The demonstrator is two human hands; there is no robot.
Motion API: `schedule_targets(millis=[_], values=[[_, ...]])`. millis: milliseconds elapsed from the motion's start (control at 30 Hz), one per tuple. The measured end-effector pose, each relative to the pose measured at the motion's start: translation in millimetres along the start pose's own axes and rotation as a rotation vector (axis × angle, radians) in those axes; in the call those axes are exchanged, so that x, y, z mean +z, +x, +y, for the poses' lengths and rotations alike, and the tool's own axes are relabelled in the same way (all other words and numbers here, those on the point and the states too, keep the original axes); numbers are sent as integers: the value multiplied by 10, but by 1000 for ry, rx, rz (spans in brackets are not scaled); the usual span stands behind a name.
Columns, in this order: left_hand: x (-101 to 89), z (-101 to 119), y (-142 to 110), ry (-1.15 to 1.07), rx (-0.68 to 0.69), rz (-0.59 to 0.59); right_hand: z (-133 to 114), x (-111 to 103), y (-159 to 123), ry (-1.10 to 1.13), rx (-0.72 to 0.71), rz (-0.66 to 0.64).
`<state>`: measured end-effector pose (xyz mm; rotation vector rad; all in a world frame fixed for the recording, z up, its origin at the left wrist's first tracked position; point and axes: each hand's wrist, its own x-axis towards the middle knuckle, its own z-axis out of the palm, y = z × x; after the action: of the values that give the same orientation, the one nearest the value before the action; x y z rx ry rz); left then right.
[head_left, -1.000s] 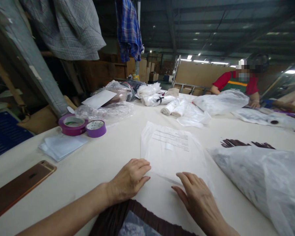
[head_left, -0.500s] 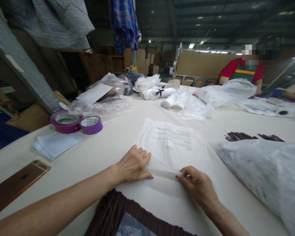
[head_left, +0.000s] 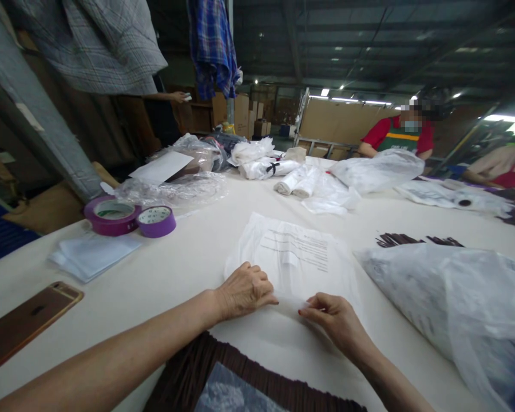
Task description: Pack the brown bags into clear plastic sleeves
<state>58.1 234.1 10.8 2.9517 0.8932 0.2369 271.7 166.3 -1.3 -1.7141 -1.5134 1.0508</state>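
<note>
A translucent white plastic bag (head_left: 292, 246) printed with lines of dark text lies flat on the table in front of me. My left hand (head_left: 245, 290) is closed on the left part of its near edge, thumb pointing to the right. At the right part of that edge, my right hand (head_left: 332, 316) pinches the film between thumb and fingertips. The edge between the two hands is lifted a little. Closest to me lies a bundle of dark brown cord-like strips (head_left: 189, 366), with a clear plastic packet (head_left: 236, 392) on top.
To the left are two purple tape rolls (head_left: 157, 221), folded translucent sheets (head_left: 96, 254) and a phone (head_left: 34, 320). A filled plastic bag (head_left: 433, 292) lies on the right. Rolled bags (head_left: 292, 180) and wrapped goods (head_left: 197, 154) sit farther back. A co-worker (head_left: 399, 137) is across the table.
My left hand has drawn its fingers in and moved right, nearer my right hand. The bag's near edge has come up between them. A person's arm now shows behind the hanging clothes.
</note>
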Motion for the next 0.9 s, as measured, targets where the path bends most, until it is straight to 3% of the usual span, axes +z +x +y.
schedule_targets(millis=[233, 367, 433, 533, 733, 900], values=[[-2, 335, 157, -55, -31, 16, -13, 165, -35, -10, 15, 123], [50, 382, 212, -52, -72, 71, -41, 172, -85, -104, -12, 142], [98, 305, 207, -24, -175, 27, -22, 133, -106, -159, -41, 167], [168, 87, 136, 7, -246, 70, -13, 49, -185, -283, -117, 248], [200, -395, -204, 106, -373, 67, 15, -23, -374, -580, -246, 373], [120, -403, -407, 101, -405, 112, 140, 29, -405, -782, -234, 379]])
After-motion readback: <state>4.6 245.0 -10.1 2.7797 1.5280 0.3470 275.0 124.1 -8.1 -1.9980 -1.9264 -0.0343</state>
